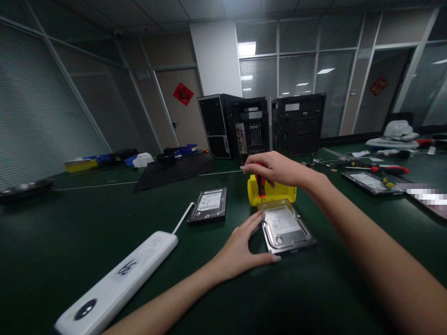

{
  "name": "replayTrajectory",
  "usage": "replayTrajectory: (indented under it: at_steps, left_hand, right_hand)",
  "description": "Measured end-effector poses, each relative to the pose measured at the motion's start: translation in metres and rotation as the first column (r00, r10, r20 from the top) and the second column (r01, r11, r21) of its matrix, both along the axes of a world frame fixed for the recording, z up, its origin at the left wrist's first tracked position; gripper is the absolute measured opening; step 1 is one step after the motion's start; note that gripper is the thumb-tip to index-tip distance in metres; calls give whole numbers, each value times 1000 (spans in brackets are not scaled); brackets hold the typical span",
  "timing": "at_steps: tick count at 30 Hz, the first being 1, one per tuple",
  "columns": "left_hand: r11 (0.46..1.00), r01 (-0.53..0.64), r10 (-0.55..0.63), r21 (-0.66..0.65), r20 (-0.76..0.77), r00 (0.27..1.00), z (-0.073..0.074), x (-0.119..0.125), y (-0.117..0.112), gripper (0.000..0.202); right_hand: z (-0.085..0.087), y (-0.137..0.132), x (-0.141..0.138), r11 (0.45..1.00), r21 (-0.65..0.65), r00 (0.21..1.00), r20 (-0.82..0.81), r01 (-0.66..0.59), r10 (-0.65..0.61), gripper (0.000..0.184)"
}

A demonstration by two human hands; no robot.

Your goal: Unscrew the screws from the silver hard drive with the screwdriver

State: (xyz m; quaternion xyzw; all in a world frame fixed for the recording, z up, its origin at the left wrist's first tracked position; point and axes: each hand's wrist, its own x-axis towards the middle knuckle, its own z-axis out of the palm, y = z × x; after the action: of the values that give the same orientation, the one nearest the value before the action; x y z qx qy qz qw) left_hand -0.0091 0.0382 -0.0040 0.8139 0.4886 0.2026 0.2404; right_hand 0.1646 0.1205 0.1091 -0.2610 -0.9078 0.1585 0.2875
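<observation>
A hard drive (284, 223) lies label up on the green table. My left hand (240, 244) braces it, fingers stretched along its left edge and thumb at the front corner. My right hand (268, 168) is closed around the top of a red and black screwdriver (261, 185). The screwdriver stands upright, its tip down at the drive's far left corner; the exact contact is hidden by small scale. Just behind the drive sits a yellow case-like object (274, 193). A second hard drive (208, 204) lies to the left, apart from both hands.
A white power strip-like bar (122, 279) marked 39 lies at front left. Black computer cases (216, 125) stand at the back. On the right are another hard drive (372, 182) and scattered tools; a black mat (174, 172) lies at back left.
</observation>
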Motion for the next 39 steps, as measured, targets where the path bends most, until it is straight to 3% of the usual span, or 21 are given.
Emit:
replayTrajectory:
  at_steps: [3,6,21,26,39]
  left_hand:
    - [1000,2,-2,-3,14,1000,0,-1,-1,94]
    - [1000,1,-1,-8,27,1000,0,-1,-1,93]
    - [1000,-11,11,-12,13,1000,-1,0,0,95]
    - [1000,-13,13,-6,1,1000,-1,-1,-1,96]
    - [1000,-5,5,-2,21,1000,0,0,-1,94]
  right_hand:
    - [-1,1,0,991,106,997,1,82,-82,39]
    - [0,0,2,986,120,992,34,113,-117,38]
    - [0,-3,-1,989,126,994,70,77,-87,32]
    - [1,-5,-2,990,131,997,45,50,-56,41]
    - [9,-14,1,986,-136,994,46,-96,103,35]
